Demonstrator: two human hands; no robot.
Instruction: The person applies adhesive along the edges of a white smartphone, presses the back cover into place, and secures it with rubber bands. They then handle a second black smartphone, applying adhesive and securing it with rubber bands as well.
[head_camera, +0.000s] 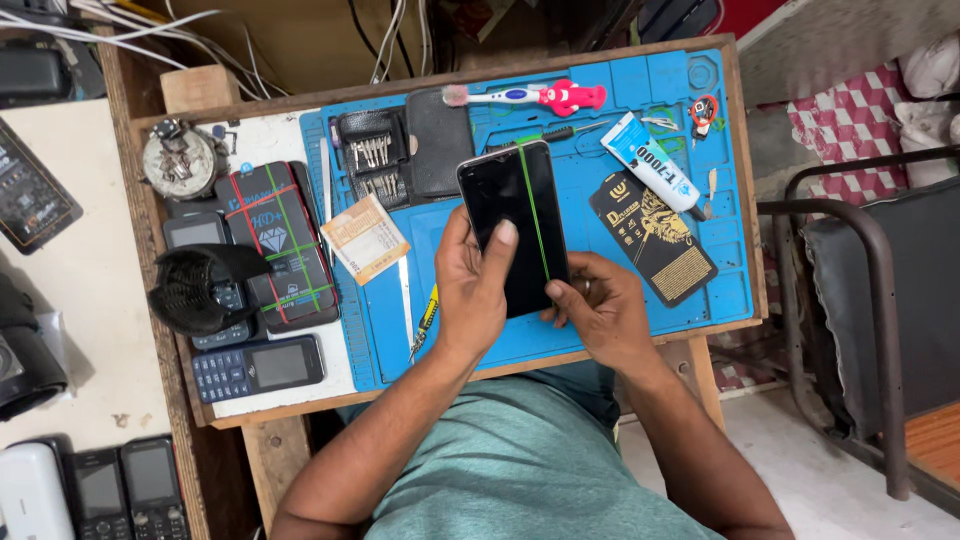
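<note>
We hold a dark smartphone (515, 225) over the blue mat (735, 290).

Our left hand (472, 285) wraps its lower left edge, thumb pressed on the glass; our right hand (598, 305) pinches the lower right edge beside a green band. To do this well, we judge, keep both grips firm and the thumb flat. A glue tube (650, 160) and toothbrush (525, 97) lie beyond on the worktop (745, 180).

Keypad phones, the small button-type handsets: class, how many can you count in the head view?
5. One dark blue keypad phone lies on the wooden tray's front left; two more sit behind it, partly covered; two black ones lie at bottom left. Others may be hidden.
</note>
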